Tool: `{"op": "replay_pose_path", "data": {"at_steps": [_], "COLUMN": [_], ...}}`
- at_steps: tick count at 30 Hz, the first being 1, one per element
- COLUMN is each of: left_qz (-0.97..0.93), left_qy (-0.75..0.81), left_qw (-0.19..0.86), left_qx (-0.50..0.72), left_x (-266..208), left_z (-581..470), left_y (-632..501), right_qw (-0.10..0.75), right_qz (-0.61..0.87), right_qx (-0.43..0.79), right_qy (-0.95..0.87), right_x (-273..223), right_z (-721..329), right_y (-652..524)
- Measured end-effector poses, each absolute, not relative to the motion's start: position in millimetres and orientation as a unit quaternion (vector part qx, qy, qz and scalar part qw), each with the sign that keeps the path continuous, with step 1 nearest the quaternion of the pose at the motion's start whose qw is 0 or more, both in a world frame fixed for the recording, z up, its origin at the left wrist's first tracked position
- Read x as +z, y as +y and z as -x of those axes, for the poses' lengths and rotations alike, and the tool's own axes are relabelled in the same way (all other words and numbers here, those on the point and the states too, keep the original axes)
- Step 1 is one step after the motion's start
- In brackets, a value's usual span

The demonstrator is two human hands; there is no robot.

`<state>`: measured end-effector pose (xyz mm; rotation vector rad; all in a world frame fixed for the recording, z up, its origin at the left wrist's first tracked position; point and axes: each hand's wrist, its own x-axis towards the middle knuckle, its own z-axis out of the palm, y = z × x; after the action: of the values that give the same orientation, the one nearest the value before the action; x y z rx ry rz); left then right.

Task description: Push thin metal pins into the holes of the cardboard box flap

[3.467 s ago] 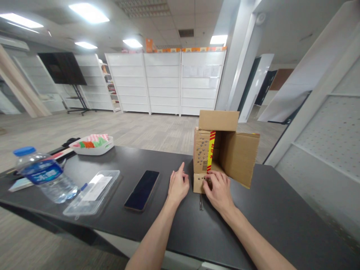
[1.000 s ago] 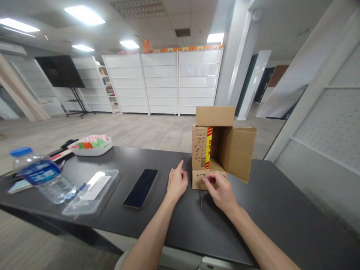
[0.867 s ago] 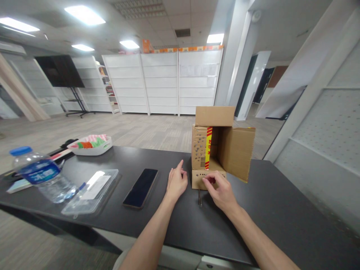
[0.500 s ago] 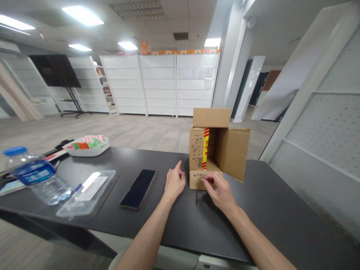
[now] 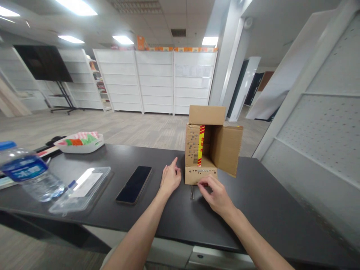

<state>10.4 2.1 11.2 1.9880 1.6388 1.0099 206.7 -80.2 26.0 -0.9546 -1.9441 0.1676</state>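
An open cardboard box (image 5: 193, 144) stands upright on the dark table, its lower flap (image 5: 201, 174) hanging down with a row of holes and silvery dots. My right hand (image 5: 213, 193) is closed in a pinch in front of that flap's lower edge; whatever its fingertips hold is too small to make out. Just left of these fingertips, a few thin metal screws or nails (image 5: 192, 192) lie on the table. My left hand (image 5: 171, 178) rests beside the box on its left, index finger stretched out and the other fingers loosely curled, with nothing in it.
Left of my left hand lies a black phone (image 5: 134, 185), then a clear plastic case (image 5: 81, 191). A water bottle (image 5: 30, 174) stands at the far left, near a white basket (image 5: 84, 148) of colourful items. The box's side flap (image 5: 228, 150) sticks out to the right.
My right hand has moved down from the row of holes to the flap's lower edge, uncovering more of the row. My left hand stays beside the box. The whole view has shifted slightly.
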Motion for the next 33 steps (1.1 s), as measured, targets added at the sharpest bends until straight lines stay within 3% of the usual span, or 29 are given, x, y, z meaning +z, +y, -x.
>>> {"op": "replay_pose_path", "data": {"at_steps": [33], "left_qz": [-0.695], "left_qy": [0.593], "left_qw": [0.180], "left_qx": [0.365], "left_x": [13.6], "left_z": [-10.1], "left_y": [1.4], "right_qw": [0.317], "right_qz": [0.378], "right_qx": [0.080], "right_qy": [-0.866], "right_x": [18.2], "right_z": [-197.7], "right_y": [-95.2]}}
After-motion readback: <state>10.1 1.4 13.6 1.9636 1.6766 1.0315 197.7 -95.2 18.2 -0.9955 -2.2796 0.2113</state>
